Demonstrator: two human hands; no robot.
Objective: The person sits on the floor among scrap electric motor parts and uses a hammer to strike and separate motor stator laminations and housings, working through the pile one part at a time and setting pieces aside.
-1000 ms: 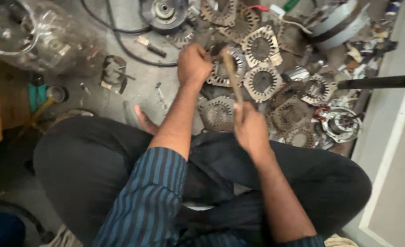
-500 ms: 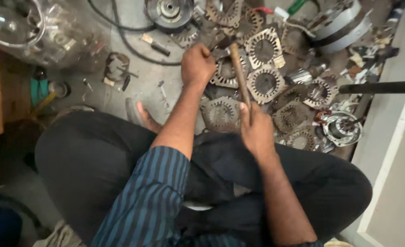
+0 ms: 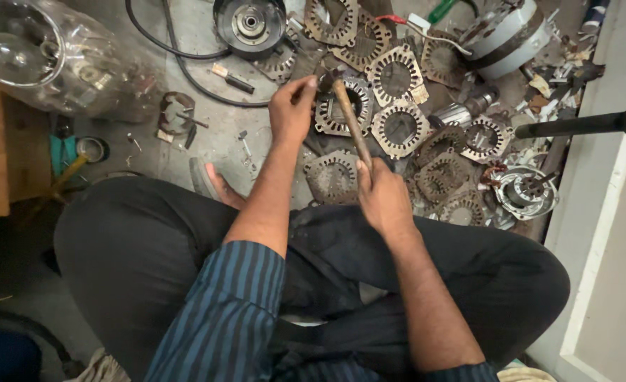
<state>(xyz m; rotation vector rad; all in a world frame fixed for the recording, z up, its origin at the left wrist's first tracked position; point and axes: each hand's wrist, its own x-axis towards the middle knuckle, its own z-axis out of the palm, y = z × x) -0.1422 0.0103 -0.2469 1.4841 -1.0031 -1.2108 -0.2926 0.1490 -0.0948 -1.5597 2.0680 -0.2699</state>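
My right hand (image 3: 383, 199) grips the lower end of a wooden hammer handle (image 3: 352, 131), which slants up and left. Its head end meets the rim of a round metal stator (image 3: 344, 107) lying on the floor. My left hand (image 3: 291, 110) is just left of that stator, thumb and fingers pinched on a small dark piece (image 3: 321, 83) held at the stator's upper rim. What that piece is I cannot tell. Another stator (image 3: 332, 177) lies right in front of my crossed legs, between my arms.
Several more stators (image 3: 401, 127) and motor parts litter the floor ahead and to the right. A round motor housing (image 3: 249, 25) and black cable (image 3: 185, 67) lie at the top. A clear plastic bag (image 3: 51, 60) sits far left, a dark bar (image 3: 581, 124) at the right wall.
The hammer handle has swung slightly, its head end now down by my left hand's fingers. Both hands stay in nearly the same places.
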